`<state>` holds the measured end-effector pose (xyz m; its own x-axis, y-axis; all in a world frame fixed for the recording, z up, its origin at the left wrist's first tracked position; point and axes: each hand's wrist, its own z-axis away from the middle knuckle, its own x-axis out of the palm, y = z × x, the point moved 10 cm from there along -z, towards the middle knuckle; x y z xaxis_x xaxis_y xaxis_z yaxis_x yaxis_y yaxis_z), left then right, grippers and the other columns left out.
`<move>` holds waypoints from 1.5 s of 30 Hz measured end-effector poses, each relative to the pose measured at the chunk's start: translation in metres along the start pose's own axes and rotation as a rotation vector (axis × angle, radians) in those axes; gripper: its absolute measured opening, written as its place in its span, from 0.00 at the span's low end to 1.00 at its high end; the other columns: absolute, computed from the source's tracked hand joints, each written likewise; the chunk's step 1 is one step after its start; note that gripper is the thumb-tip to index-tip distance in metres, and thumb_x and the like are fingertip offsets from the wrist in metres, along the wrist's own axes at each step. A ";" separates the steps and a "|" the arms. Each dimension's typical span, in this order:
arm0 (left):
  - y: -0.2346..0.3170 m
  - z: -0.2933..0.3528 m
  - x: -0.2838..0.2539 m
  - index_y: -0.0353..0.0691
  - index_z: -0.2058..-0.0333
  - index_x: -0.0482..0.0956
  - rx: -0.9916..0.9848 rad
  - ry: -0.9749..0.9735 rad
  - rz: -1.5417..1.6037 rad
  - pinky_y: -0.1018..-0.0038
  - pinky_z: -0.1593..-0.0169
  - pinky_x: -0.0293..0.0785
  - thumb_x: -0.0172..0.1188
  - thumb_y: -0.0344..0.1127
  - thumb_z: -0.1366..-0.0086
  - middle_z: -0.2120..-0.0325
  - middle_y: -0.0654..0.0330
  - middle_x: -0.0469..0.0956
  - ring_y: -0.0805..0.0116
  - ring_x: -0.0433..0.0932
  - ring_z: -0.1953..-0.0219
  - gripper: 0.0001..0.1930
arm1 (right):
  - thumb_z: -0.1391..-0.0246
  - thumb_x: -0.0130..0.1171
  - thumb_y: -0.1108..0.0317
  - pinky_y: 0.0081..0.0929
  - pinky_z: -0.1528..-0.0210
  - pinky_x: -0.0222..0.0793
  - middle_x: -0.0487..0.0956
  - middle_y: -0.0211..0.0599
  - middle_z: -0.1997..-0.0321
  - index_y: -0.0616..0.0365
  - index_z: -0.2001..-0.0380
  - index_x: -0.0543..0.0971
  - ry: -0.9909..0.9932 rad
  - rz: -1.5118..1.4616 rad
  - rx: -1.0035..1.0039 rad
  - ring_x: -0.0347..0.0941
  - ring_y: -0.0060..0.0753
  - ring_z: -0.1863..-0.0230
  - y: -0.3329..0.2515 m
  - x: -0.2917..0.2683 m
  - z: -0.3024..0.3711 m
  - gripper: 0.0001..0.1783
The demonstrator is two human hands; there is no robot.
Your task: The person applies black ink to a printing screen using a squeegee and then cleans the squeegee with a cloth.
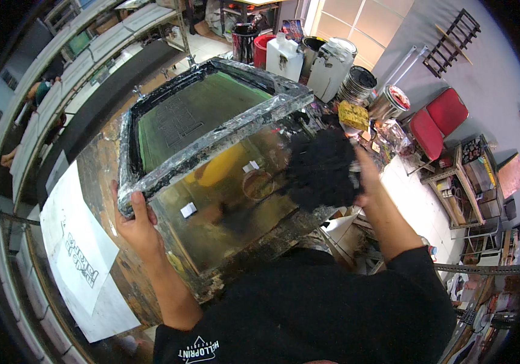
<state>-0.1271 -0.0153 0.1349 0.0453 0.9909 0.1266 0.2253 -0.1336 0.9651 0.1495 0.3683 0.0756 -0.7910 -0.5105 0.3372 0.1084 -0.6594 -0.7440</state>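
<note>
A screen-printing frame [229, 132] with paint-crusted edges and a green-grey mesh [202, 109] is tilted up over the worktable, its far side near metal clamps. My left hand [138, 225] grips the near left corner of the frame, thumb on top. In my right hand [366, 182] is a bunched black cloth [320, 170], held at its right side over the table's right part; most of the fingers are behind it. Beneath the raised frame lies a glossy, stained brown board [241, 215] with small white pieces [188, 210] on it.
White sheets [99, 318], one printed with black lettering, lie on the table's left. A yellow sponge [354, 115], paint tins [391, 102] and white jerrycans [284, 57] crowd the far right. A red chair [442, 124] stands beyond. Long racks [99, 51] run along the left.
</note>
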 end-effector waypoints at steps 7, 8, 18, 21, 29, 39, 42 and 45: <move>-0.042 0.023 -0.010 0.37 0.28 0.61 -0.076 -0.070 0.037 0.78 0.72 0.72 0.69 0.38 0.32 0.71 0.65 0.76 0.78 0.73 0.75 0.38 | 0.25 0.39 0.47 0.41 0.45 0.81 0.83 0.42 0.45 0.59 0.40 0.75 0.131 -0.034 -0.280 0.83 0.41 0.49 -0.033 -0.098 0.002 0.29; -0.048 0.029 -0.012 0.37 0.28 0.60 -0.090 -0.076 0.030 0.78 0.72 0.72 0.69 0.38 0.32 0.72 0.65 0.76 0.78 0.73 0.75 0.39 | 0.25 0.39 0.48 0.41 0.45 0.81 0.83 0.42 0.45 0.60 0.40 0.75 0.059 -0.046 -0.357 0.83 0.41 0.48 -0.038 -0.092 -0.001 0.29; -0.110 0.063 -0.025 0.36 0.25 0.50 -0.225 -0.164 0.042 0.78 0.70 0.75 0.70 0.37 0.32 0.70 0.65 0.78 0.78 0.75 0.73 0.46 | 0.24 0.35 0.48 0.42 0.41 0.78 0.81 0.38 0.42 0.56 0.36 0.72 -0.029 -0.243 -0.847 0.80 0.42 0.45 -0.070 -0.089 -0.004 0.29; -0.123 0.070 -0.028 0.36 0.25 0.49 -0.252 -0.173 0.078 0.78 0.69 0.76 0.69 0.38 0.32 0.67 0.63 0.79 0.77 0.76 0.72 0.46 | 0.25 0.37 0.45 0.44 0.39 0.77 0.79 0.38 0.39 0.54 0.36 0.72 -0.139 -0.244 -0.959 0.79 0.42 0.41 -0.091 -0.074 0.019 0.30; -0.146 0.077 -0.027 0.39 0.24 0.48 -0.263 -0.141 0.110 0.76 0.68 0.77 0.65 0.41 0.29 0.65 0.61 0.79 0.75 0.77 0.71 0.43 | 0.27 0.37 0.47 0.48 0.31 0.69 0.76 0.46 0.35 0.58 0.32 0.68 -0.145 -0.021 -1.229 0.74 0.49 0.35 -0.170 -0.033 0.082 0.32; -0.147 0.086 -0.028 0.41 0.24 0.47 -0.115 -0.143 0.015 0.74 0.68 0.79 0.65 0.42 0.29 0.68 0.59 0.78 0.72 0.78 0.72 0.44 | 0.31 0.51 0.56 0.43 0.36 0.69 0.78 0.50 0.40 0.64 0.40 0.73 0.310 0.637 -1.270 0.75 0.48 0.40 -0.119 -0.058 0.050 0.26; -0.144 0.085 -0.025 0.42 0.24 0.48 -0.094 -0.151 -0.034 0.74 0.68 0.79 0.65 0.44 0.29 0.70 0.60 0.77 0.72 0.78 0.74 0.44 | 0.41 0.67 0.56 0.43 0.47 0.70 0.81 0.55 0.50 0.63 0.47 0.74 0.399 0.982 -1.043 0.77 0.47 0.47 -0.025 -0.073 -0.006 0.27; -0.145 0.088 -0.027 0.43 0.24 0.48 -0.083 -0.141 -0.083 0.75 0.69 0.78 0.66 0.47 0.30 0.72 0.61 0.77 0.73 0.78 0.75 0.45 | 0.49 0.70 0.54 0.50 0.52 0.71 0.77 0.48 0.61 0.59 0.56 0.76 0.205 1.386 -1.110 0.73 0.58 0.56 0.062 -0.014 -0.012 0.24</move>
<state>-0.0750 -0.0245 -0.0284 0.1668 0.9858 0.0176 0.1532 -0.0435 0.9872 0.1604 0.3413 0.0183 -0.5477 -0.1865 -0.8156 0.3459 0.8372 -0.4236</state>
